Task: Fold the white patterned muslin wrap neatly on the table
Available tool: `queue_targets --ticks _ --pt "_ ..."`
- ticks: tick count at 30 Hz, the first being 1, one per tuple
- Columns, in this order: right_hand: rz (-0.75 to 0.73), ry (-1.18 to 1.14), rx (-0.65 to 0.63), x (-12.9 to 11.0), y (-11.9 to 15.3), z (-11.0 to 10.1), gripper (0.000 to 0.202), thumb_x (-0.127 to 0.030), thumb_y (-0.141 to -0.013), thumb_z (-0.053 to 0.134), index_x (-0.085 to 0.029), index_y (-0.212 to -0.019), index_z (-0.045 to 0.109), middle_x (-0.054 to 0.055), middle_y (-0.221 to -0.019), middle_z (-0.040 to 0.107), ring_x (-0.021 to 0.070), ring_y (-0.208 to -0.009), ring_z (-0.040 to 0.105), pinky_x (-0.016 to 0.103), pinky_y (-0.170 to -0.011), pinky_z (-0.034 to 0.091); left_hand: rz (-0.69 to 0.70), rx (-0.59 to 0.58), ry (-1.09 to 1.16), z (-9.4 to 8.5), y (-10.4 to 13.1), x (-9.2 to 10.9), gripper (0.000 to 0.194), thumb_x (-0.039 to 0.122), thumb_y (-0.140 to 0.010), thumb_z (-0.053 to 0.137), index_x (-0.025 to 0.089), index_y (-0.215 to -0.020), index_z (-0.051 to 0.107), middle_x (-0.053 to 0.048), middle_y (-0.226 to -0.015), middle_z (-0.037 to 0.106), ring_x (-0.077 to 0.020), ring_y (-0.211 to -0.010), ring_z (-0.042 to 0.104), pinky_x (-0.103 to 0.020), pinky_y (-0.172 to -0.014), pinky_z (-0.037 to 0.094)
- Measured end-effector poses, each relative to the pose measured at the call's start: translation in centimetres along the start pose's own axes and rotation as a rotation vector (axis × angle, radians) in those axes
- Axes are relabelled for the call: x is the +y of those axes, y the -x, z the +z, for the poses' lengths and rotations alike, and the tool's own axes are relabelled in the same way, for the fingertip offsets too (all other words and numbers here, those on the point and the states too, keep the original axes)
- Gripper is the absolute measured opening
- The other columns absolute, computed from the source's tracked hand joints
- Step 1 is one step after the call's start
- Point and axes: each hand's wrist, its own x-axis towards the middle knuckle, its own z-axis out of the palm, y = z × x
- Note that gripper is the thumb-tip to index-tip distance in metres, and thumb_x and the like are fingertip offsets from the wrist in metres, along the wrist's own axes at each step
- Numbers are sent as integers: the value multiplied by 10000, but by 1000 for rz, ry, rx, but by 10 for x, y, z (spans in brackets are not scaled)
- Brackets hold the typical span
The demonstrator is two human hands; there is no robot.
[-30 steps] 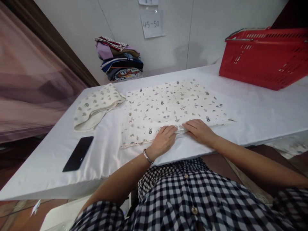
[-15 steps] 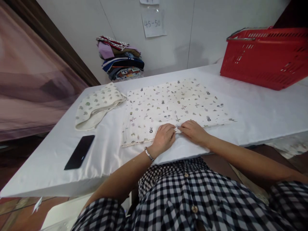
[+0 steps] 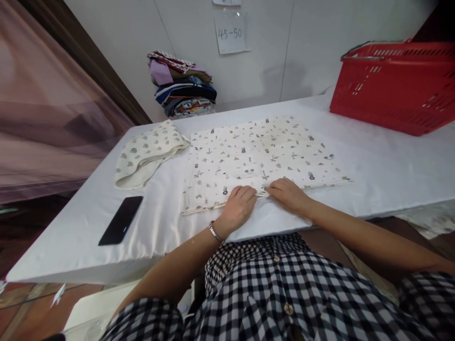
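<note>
A white cloth with small printed figures [image 3: 231, 156] lies folded in layers on the white-covered table. At its near edge, my left hand [image 3: 239, 206], with a bracelet on the wrist, has its fingers closed on the fabric. Just to the right, my right hand [image 3: 287, 193] pinches the same edge. A short stretch of layered edge shows between the two hands. The thumbs are mostly hidden. A second cream cloth with green-grey prints [image 3: 149, 147] lies folded over at the left.
A black phone [image 3: 121, 220] lies at the table's left front. Behind the table stands a pile of folded clothes [image 3: 185, 87]. The red basket [image 3: 391, 90] is at the back right. A paper reading 45-50 [image 3: 232, 34] hangs on the wall.
My left hand has slid a little left along the edge, so the gap between my hands is wider. The whole view has shifted slightly.
</note>
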Motion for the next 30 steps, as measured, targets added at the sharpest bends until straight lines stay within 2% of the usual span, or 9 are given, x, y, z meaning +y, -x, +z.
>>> queue_targets --ticks 3,5,9,11,14,18,25,30 --pt "-30 29 -4 1 1 1 287 -192 -984 390 -131 -1089 650 89 -934 633 205 -852 488 320 -747 307 -8 -37 9 2 3 -1 189 127 -948 423 161 -914 607 -46 -1025 657 -184 -925 579 -350 -860 459" --pt "-40 35 -5 1 2 2 287 -195 -988 386 -135 -1099 643 87 -936 632 201 -852 490 319 -747 308 -30 -58 27 4 3 -1 189 122 -944 416 159 -930 601 -58 -1044 649 -188 -930 583 -345 -842 473" --pt "-41 45 -18 2 1 2 272 -199 -984 403 -137 -1112 635 90 -940 630 199 -853 491 322 -749 311 -93 -66 76 7 1 1 266 94 -925 391 142 -1132 550 -103 -1150 611 -205 -1009 578 -351 -836 491" --pt "-29 55 -29 1 0 2 263 -198 -980 416 -136 -1107 637 89 -928 629 200 -849 492 326 -747 315 -82 -77 70 7 -2 1 300 103 -924 403 140 -1195 524 -105 -1131 618 -215 -990 581 -366 -822 494" --pt "2 75 -35 -2 0 -1 273 -198 -977 424 -132 -1156 620 89 -926 634 203 -849 498 331 -748 326 -17 -84 42 8 -5 0 215 127 -919 455 147 -1092 581 -81 -999 648 -222 -898 587 -373 -777 498" --pt "39 106 -30 0 8 -5 352 -169 -976 398 -123 -1298 532 108 -1012 651 210 -900 517 342 -784 349 2 -27 66 9 -6 -4 185 112 -891 497 147 -1036 607 -78 -937 653 -222 -870 587 -366 -750 506" --pt "216 190 -90 34 47 -23 387 -103 -940 394 -149 -1300 528 116 -1101 655 215 -970 557 348 -827 382 -27 89 179 13 -4 -12 206 123 -896 483 152 -1045 622 -71 -915 672 -203 -842 606 -344 -747 524" --pt "401 243 -99 66 89 -40 414 -92 -907 395 -159 -1284 553 131 -1164 647 235 -1025 579 377 -855 427 -40 104 201 16 -4 -14 206 121 -883 497 164 -1034 630 -71 -912 675 -200 -837 616 -335 -737 530"
